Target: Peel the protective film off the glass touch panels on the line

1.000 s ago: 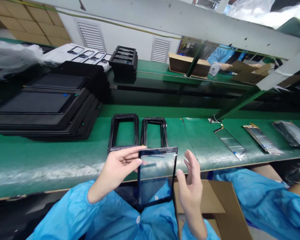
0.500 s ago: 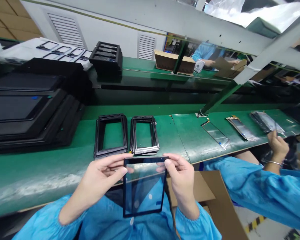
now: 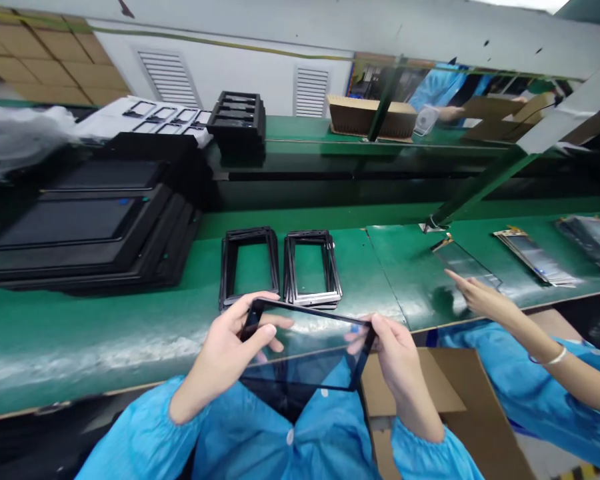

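Panel [image 3: 307, 343], transparent and black-edged, is pinched by left hand [image 3: 230, 343] and right hand [image 3: 395, 350].

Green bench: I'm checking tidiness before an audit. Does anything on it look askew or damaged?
Mildly askew: the right-hand stack of black frames, whose edges don't line up. The whitish patch toward the bench's left front may be wear or glare; I can't tell.

A long green bench [image 3: 115, 320], scuffed along its front, runs across the view. On it, left to right: a pile of black trays [image 3: 153, 260], two neighbouring stacks of black rectangular frames [image 3: 291, 270], a thin clear panel [image 3: 461, 257], and two piles of flat panels [image 3: 533, 257].
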Motion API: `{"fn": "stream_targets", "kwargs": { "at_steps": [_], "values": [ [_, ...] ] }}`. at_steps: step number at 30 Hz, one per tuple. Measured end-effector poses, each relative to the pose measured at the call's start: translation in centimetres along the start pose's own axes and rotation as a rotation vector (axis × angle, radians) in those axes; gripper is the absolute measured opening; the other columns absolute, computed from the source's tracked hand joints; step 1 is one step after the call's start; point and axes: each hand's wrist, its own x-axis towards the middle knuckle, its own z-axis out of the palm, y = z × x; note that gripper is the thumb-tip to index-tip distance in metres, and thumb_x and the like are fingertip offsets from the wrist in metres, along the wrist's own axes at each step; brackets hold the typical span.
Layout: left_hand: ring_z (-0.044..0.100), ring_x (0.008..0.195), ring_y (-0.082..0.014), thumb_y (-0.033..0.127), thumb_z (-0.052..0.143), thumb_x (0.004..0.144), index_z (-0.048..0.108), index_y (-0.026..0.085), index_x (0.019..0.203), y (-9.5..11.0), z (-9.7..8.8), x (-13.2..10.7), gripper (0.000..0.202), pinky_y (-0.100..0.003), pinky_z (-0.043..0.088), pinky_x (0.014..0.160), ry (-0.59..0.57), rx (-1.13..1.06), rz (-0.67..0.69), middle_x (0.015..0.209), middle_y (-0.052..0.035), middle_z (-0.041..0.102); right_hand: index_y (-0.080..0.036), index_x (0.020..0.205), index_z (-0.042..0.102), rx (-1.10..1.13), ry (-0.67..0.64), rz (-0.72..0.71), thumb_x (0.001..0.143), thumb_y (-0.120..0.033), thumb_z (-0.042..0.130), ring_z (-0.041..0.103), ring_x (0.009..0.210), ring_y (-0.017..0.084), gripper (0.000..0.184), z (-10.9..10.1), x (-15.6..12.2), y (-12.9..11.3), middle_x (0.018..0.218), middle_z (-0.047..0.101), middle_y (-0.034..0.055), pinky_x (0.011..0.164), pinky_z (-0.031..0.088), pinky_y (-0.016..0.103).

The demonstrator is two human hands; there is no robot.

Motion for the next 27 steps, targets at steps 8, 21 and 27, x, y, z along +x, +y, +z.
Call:
{"fn": "stream_targets", "kwargs": {
  "at_steps": [8, 21, 27],
  "values": [
    [0.079, 0.066, -0.0249, 0.051, 0.082, 0.088, 0.054, 0.020, 0.132, -1.6, -0.4, 0.0, 0.061, -0.029, 0.061, 0.049, 0.004, -0.017, 0.003, 0.102, -0.0144, 0.085, -0.019, 0.073, 0.073, 0.051, 0.136, -0.084, 0.091, -0.065, 0.075, 0.075, 0.052, 0.023, 0.050, 1.3, -0.9, -0.1, 0.058, 0.077, 0.0068, 0.057, 0.061, 0.030],
    [0.078, 0.109, -0.0315, 0.041, 0.072, 0.098, 0.046, 0.024, 0.151, -2.1, -1.2, 0.6, 0.061, -0.043, 0.067, 0.087, 0.064, 0.233, 0.265, 0.143, -0.0185, 0.070, -0.019, 0.115, 0.076, -0.006, 0.095, -0.199, 0.090, -0.050, 0.080, 0.083, 0.065, 0.027, 0.040, 2.0, -2.5, -0.7, 0.070, 0.082, 0.0057, 0.059, 0.066, 0.032],
    [0.072, 0.123, -0.0264, 0.026, 0.064, 0.104, 0.075, 0.027, 0.126, 0.3, -0.6, 2.5, 0.024, -0.055, 0.031, 0.129, -0.173, 0.901, 0.890, 0.127, -0.0023, 0.081, -0.019, 0.111, 0.077, -0.111, 0.086, -0.232, 0.096, -0.050, 0.075, 0.084, 0.066, 0.029, 0.034, 3.2, -3.9, -0.7, 0.070, 0.083, 0.0060, 0.064, 0.069, 0.033]
  ]
}}
